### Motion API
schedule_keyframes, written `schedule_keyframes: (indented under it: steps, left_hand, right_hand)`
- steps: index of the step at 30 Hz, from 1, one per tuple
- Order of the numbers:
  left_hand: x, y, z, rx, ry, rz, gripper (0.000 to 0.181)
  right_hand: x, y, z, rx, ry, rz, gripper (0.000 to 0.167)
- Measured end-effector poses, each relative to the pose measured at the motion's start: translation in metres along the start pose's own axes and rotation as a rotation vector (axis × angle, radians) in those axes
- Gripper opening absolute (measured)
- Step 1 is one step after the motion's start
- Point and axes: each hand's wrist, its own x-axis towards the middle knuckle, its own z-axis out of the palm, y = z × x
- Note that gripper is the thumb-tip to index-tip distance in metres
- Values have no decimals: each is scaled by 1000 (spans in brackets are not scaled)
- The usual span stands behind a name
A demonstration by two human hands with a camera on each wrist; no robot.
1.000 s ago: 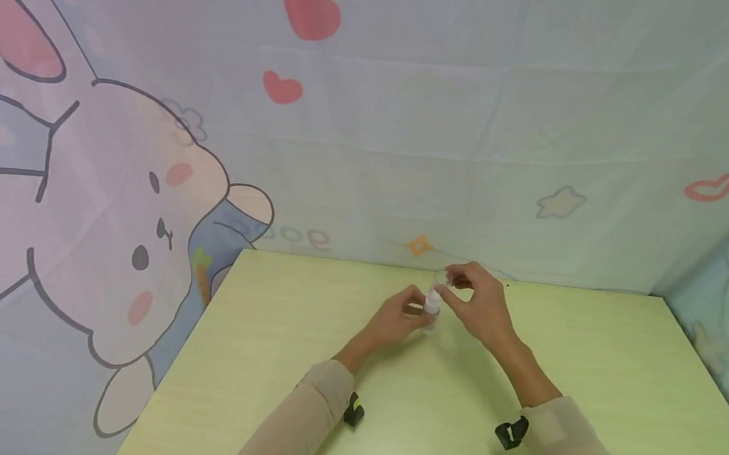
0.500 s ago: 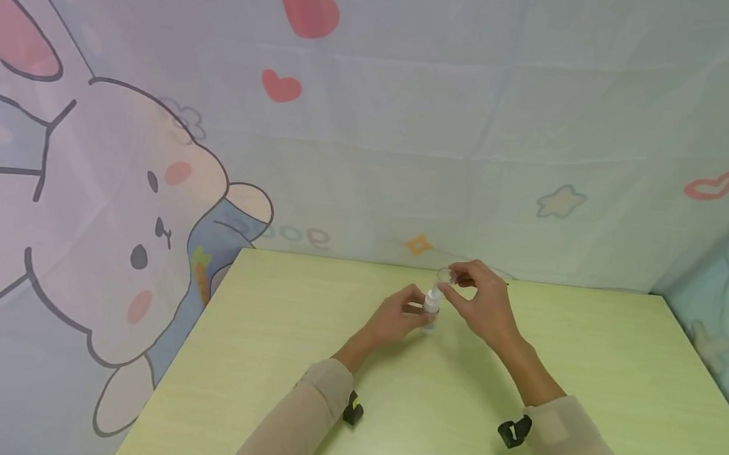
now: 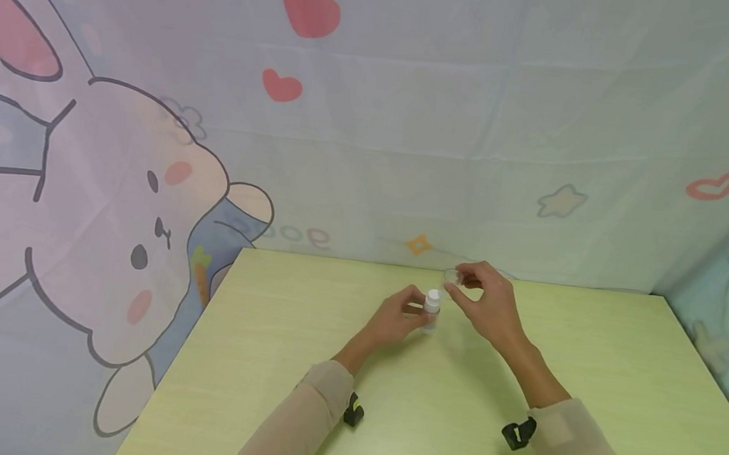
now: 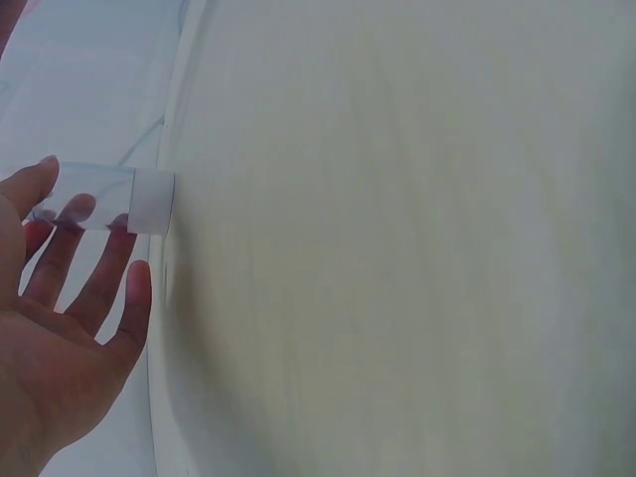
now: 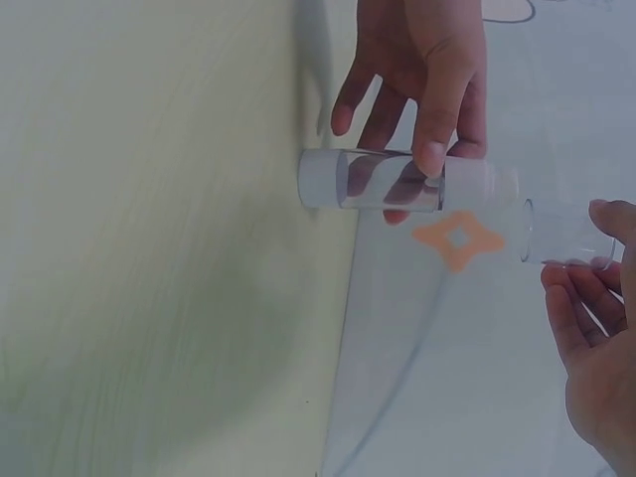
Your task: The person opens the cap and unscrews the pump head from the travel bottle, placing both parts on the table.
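- Left hand [image 3: 399, 316]: gripping; thumb on one side of the bottle, fingers on the other.
- Bottle [image 5: 323, 179]: between the left thumb and fingers, upright, its white base below them at the table [image 3: 304, 344]; actual contact cannot be confirmed.
- White top [image 5: 502, 186]: bare, projecting above the left fingertips; uncapping judged complete.
- Clear cap [image 5: 571, 234]: between the right thumb and fingertips, above and just beside the white top; a gap shows between them, so the two are apart.
- Right hand [image 3: 490, 305]: pinching the clear cap, fingers curved behind it.
- Outstanding, in my judgement: the clear cap is neither set down nor refitted, and the bottle is not released from the left fingers.
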Motion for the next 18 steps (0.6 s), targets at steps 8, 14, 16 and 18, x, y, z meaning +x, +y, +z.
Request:
schedule_keyframes:
  steps: [8, 14, 16, 18]
  left_hand:
    - [-1, -1, 1, -5, 7, 0, 23]
    - [0, -1, 1, -20, 8, 7, 23]
    - [0, 0, 1, -13, 5, 7, 23]
    - [0, 0, 1, -6, 2, 6, 23]
  right_hand:
    - [-4, 5, -1, 2, 4, 20, 37]
    - [-8, 8, -2, -7, -8, 50, 34]
    - [-9, 11, -1, -6, -12, 58, 34]
    - [-10, 13, -1, -1, -15, 65, 33]
